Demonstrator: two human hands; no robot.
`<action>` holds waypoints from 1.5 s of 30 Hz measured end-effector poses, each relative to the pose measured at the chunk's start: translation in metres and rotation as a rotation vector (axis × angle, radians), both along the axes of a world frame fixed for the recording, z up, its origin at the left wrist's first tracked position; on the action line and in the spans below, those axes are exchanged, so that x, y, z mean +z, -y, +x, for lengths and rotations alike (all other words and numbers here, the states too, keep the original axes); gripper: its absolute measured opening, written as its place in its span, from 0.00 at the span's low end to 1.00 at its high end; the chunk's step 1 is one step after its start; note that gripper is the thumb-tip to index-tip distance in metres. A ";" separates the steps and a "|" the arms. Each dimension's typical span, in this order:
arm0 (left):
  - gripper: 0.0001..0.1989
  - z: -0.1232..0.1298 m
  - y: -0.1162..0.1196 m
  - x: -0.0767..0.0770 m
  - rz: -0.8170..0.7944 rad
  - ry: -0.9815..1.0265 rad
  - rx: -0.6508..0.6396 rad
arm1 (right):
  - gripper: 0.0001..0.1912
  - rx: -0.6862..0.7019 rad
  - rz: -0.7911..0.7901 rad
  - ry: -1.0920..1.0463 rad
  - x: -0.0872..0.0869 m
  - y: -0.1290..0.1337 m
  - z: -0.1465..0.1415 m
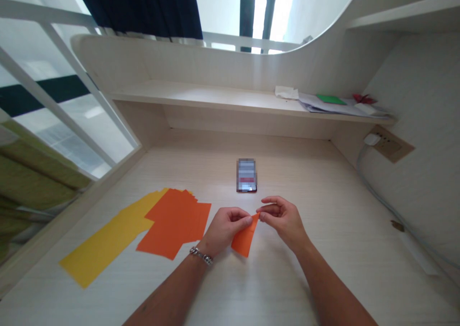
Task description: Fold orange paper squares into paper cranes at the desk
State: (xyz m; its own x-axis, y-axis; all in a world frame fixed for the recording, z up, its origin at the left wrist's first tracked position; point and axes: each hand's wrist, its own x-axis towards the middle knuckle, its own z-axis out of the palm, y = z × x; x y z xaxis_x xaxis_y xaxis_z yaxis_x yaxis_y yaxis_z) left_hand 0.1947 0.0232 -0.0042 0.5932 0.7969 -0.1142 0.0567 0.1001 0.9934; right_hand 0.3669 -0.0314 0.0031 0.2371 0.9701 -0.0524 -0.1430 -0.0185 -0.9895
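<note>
Holding a small orange paper point(245, 238) up between them, the left hand point(224, 230) and the right hand point(282, 218) are sitting very close together above the middle of the tabletop point(305, 173); the left hand is pinching the paper along its upper edge, and the fingertips point(266, 208) of the right hand are gripping its pointy top corner. The paper is slanting; its long side is running from that top corner, up by the right hand, down to a wider end below the left hand, toward the left wrist point(212, 242); so the left hand is nearer to the main part of the paper, while the right hand is nearer only to the tip. I cannot tell if the low end is touching the tabletop. A silver chain bracelet point(201, 255) is circling the left wrist. Just left of the left hand, a loose pile of orange paper sheets point(174, 223) is lying on the tabletop, partly over long yellow paper sheets point(108, 240); a phone point(246, 175) with a blurred screen is lying beyond the hands. Farther back, a shelf point(201, 96) is carrying some papers point(323, 105), and a white plug point(372, 139) is sitting in a wall socket point(390, 144).
</note>
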 end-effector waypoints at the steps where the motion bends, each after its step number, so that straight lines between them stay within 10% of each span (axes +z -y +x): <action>1: 0.12 0.000 0.000 0.000 0.006 -0.008 -0.003 | 0.20 -0.008 -0.008 -0.001 0.000 0.000 0.000; 45: 0.14 0.005 0.004 0.003 0.120 -0.082 0.014 | 0.16 0.018 -0.030 -0.004 -0.012 -0.004 -0.007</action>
